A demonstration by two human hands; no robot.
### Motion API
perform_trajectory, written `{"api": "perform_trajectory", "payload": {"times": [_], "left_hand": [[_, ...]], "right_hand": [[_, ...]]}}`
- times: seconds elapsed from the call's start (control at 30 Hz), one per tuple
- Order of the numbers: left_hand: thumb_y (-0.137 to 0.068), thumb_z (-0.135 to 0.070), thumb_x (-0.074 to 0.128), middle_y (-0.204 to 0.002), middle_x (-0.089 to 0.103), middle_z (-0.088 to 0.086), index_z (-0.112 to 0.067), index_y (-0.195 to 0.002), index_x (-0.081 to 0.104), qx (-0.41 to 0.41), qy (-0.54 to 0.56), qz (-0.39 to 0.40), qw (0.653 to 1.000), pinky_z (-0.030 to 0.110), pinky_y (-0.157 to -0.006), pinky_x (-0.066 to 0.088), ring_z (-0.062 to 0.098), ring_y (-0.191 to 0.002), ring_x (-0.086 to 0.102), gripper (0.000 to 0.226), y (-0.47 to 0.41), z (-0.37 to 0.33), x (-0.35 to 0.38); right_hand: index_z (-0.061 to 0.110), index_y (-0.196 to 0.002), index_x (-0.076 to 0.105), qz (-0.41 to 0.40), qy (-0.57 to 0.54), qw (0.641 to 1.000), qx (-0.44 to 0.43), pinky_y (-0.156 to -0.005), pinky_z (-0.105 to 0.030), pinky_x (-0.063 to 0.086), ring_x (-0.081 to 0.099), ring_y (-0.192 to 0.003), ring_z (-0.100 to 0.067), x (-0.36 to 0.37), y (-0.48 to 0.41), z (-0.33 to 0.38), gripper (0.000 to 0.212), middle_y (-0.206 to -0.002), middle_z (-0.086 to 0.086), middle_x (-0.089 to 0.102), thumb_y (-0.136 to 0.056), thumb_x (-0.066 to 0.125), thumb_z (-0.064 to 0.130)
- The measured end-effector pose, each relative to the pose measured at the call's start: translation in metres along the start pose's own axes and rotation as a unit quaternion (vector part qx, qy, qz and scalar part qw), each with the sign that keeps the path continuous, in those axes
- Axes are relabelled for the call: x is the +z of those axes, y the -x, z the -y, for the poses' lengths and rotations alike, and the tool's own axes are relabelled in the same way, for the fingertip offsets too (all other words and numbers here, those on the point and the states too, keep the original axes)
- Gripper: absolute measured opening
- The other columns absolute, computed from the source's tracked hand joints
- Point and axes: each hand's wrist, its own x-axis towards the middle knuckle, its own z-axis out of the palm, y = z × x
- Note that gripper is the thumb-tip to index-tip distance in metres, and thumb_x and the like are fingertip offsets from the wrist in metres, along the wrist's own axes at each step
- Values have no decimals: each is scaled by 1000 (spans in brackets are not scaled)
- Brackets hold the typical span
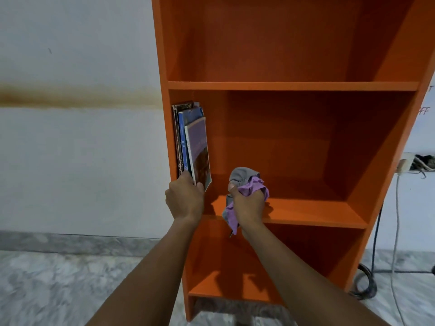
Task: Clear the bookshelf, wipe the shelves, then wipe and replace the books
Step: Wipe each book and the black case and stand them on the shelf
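Standing against a white plastered wall (70, 55), one tall orange bookshelf of smooth, flat laminate boards (292, 85) shows three horizontal shelf boards in view. On its middle board (317, 212), hard against the bookshelf's left side panel, three thin upright books (195, 142) lean together: a dark one with a marbled cover nearest the panel, a glossy blue one next, and a purple-and-brown one with a pale spine outermost, tilted slightly. Whether a fourth hides behind them cannot be told.

Two bare hands reach into that middle compartment. The left hand (184, 198) has its fingers curled round the bottom front corner of the books, gripping them at the shelf's front edge. The right hand (249, 205), just right of the books, clutches one crumpled soft cloth, lilac and grey (244, 178), bunched above the fist and trailing below the board's front edge.

Below the bookshelf lies a grey-veined, polished marble floor (58, 290). To its right, a wall socket (404, 165) and several round cables, one pale (397, 231) and the rest dark, hang down to the floor.
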Motion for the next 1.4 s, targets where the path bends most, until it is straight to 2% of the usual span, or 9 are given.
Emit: {"api": "perform_trajectory", "payload": {"times": [0.3,0.47,0.6,0.77,0.87,1.0,1.1,1.2,1.4], "left_hand": [[-92,-34,71,-104,73,11,-12,-109,65,-26,6,-8,1000,41,-75,62,28,-87,71,29,1,3,-3],[-92,-27,70,-89,69,5,-15,-94,62,-34,17,-11,999,28,-64,50,21,-74,63,15,17,3,-11],[-82,-22,64,-76,63,2,-21,-80,55,-50,34,33,998,39,-70,56,28,-72,61,9,73,8,-14],[-80,-15,62,-73,63,5,-19,-81,58,-72,39,220,972,36,-61,46,28,-67,55,6,201,44,3],[-88,-15,65,-65,56,5,-15,-77,57,-98,31,416,904,32,-54,38,27,-60,49,14,286,65,21],[-83,-41,66,-103,73,12,-11,-102,70,-151,-50,565,809,34,-75,53,33,-94,68,36,374,87,55],[-76,-51,68,-117,69,11,-14,-116,67,-180,-96,572,795,32,-84,54,32,-104,66,55,413,102,76],[-78,-40,72,-115,69,8,-13,-111,69,-222,-128,579,774,29,-84,55,27,-103,66,44,429,102,85],[-71,-37,78,-95,70,13,-4,-102,62,-345,-48,525,776,35,-73,55,31,-90,70,48,430,115,100]], "right_hand": [[7,-101,61,41,22,999,-2,-63,-23,46,62,-77,-17,-4,15,8,24,-86,-1,63,-92,75,24],[17,-74,49,77,38,996,-14,-60,-30,45,53,-60,-14,-25,37,14,32,-65,3,51,-95,71,28],[10,-96,57,80,7,997,21,-76,-42,50,62,-80,-22,-64,71,8,31,-85,-2,63,-89,63,39],[23,-127,35,55,34,988,142,-69,-45,37,47,-67,-24,-149,123,-46,28,-82,-8,48,-104,51,22],[29,-144,14,76,139,970,184,-63,-40,34,39,-61,-19,-206,154,-97,51,-76,-7,39,-107,44,10],[17,-139,49,85,244,943,207,-94,-46,49,61,-102,-25,-263,185,-164,40,-114,-6,63,-99,54,21],[19,-127,67,58,298,935,183,-82,-28,45,64,-100,-20,-294,201,-193,30,-113,-4,68,-99,57,24],[36,-128,62,69,350,913,195,-74,-31,54,69,-93,-23,-319,220,-243,37,-118,-10,65,-93,49,43],[27,-146,56,147,436,885,70,-115,-46,36,30,-150,-32,-332,278,-286,53,-165,-9,29,-95,42,28]]}}
